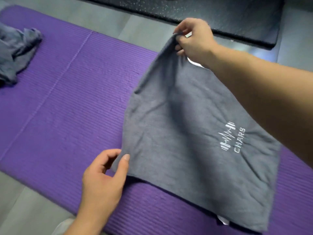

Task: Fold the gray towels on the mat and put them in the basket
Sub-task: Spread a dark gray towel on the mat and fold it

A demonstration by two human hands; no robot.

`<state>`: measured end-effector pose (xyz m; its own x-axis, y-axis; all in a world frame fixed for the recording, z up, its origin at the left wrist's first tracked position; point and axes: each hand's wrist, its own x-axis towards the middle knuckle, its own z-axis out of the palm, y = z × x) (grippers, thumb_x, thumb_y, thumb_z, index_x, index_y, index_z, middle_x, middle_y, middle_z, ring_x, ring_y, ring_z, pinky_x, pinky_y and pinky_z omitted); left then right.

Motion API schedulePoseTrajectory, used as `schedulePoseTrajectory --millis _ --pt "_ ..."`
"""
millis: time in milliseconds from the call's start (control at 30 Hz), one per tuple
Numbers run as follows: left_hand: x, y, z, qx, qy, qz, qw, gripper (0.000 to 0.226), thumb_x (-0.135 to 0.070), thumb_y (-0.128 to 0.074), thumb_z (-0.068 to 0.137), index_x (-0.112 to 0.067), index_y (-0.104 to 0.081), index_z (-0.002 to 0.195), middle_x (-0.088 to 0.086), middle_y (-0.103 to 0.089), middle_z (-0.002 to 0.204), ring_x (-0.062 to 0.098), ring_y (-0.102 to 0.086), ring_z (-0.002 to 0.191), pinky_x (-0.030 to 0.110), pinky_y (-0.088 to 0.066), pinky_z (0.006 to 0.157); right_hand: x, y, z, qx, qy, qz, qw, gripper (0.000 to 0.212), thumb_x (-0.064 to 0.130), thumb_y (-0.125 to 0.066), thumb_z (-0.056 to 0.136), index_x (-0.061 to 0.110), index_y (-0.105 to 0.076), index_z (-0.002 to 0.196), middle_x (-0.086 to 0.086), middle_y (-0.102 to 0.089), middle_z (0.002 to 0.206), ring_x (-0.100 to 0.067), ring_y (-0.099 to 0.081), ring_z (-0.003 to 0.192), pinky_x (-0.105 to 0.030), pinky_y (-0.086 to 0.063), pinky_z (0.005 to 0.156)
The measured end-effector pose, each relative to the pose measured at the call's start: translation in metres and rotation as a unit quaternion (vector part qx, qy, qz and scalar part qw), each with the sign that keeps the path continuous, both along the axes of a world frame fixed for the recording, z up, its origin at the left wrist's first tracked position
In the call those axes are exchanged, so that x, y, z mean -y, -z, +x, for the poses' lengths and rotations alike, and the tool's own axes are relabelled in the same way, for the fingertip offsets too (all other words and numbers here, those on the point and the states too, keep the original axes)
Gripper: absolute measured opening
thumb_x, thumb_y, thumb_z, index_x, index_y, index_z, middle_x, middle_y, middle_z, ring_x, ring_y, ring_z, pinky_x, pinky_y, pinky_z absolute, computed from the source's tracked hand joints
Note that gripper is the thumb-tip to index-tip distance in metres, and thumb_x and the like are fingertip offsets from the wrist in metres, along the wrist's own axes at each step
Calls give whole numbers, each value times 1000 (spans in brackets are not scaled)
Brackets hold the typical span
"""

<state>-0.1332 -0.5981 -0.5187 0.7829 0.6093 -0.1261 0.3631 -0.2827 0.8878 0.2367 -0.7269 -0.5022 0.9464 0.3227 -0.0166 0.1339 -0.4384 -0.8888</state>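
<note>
Fold step: left hand [103,175] pinched the near corner of the gray logo towel [186,124], right hand [194,38] pinched its lifted far corner over the purple ribbed mat [67,99]; next prob. needed edges matched.

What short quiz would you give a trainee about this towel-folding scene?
1. True or false: the left hand and right hand both pinch the gray logo towel.
2. Where does the crumpled gray towel lie? A) on the purple mat, at its far left; B) in a basket; C) on the person's lap.
3. Fill in: the white lettering on the logo towel reads ____.
Key: 1 true; 2 A; 3 CHARS.
</note>
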Motion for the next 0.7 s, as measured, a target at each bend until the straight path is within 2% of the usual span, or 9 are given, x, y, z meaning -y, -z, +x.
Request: schedulePoseTrajectory --millis 100,233,333,400,467,567,700 --pt "43 -13 13 62 149 40 986 6 -32 -70 84 -26 -71 84 -13 -70 84 3 -66 79 11 -48 76 47 -10 -1 16 15 -3 1000 26 6 -56 95 28 -62 83 -1 -55 75 -19 -62 67 -40 -63 62" --pt "101 -8 21 113 320 35 940 3 -26 -72 86 -25 -74 87 -15 -65 82 5 -64 75 28 -52 69 121 -24 -12 -24 80 60 995 27 -2 -47 89 20 -61 85 4 -54 54 -19 -58 47 -44 -60 58" --pt "137 7 18 109 413 66 902 6 -34 -73 86 -28 -73 89 -17 -62 80 -1 -61 75 26 -48 74 171 -25 -20 -71 193 102 973 25 -2 -46 85 17 -61 77 1 -53 58 -14 -55 50 -32 -54 51" --pt "158 19 14 103 454 85 881 9 -38 -73 86 -30 -72 89 -16 -62 80 -2 -60 75 24 -46 74 200 -14 -26 -67 240 68 966 13 13 -55 85 18 -60 74 -1 -51 67 -13 -50 59 -24 -45 54" --pt "177 32 10 92 475 104 869 11 -41 -72 86 -31 -72 89 -16 -62 80 -1 -60 74 26 -46 72 226 3 -33 -55 257 2 965 7 18 -60 83 20 -62 77 3 -53 69 -10 -48 61 -20 -39 55" --pt "201 45 7 79 477 135 865 14 -45 -70 85 -32 -69 89 -15 -61 80 3 -58 70 26 -47 70 250 31 -42 -70 284 -20 956 23 6 -53 85 24 -67 86 9 -64 78 -3 -55 63 -18 -44 55" --pt "226 46 8 98 493 147 852 15 -45 -67 86 -31 -71 86 -13 -62 76 4 -55 69 23 -44 67 263 45 -47 -71 329 -30 941 40 -2 -40 79 24 -69 74 10 -66 76 -3 -57 67 -14 -43 56"
